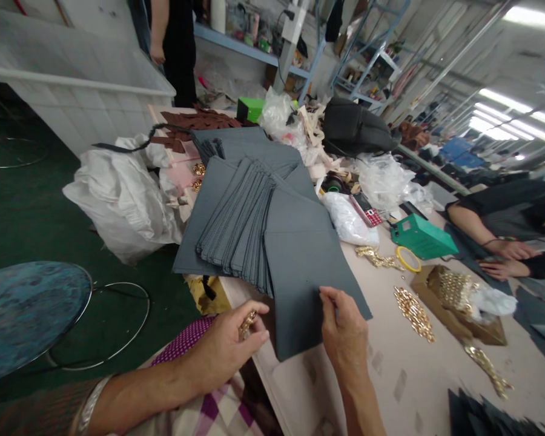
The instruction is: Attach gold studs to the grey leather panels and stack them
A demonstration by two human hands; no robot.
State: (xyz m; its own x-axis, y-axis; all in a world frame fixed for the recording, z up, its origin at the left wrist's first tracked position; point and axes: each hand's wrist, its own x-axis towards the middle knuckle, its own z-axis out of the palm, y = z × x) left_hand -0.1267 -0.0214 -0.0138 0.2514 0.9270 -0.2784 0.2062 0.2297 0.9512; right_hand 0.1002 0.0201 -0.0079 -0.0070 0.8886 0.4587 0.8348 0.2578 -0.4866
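Note:
My left hand [229,342] is closed around small gold metal fittings [247,323] near the table's front edge. My right hand [343,330] pinches the near edge of a grey leather panel [306,272] that lies flat on the table. Behind that panel sits a fanned stack of several more grey panels [238,221]. More gold metal fittings [413,312] lie loose on the table to the right of my right hand.
A brown box of gold fittings [458,293], a green device [420,236], a yellow tape ring [407,259] and plastic bags [384,178] crowd the right side. Another person's arms [499,248] rest at the far right. A white sack [122,200] and a blue stool [25,312] stand left.

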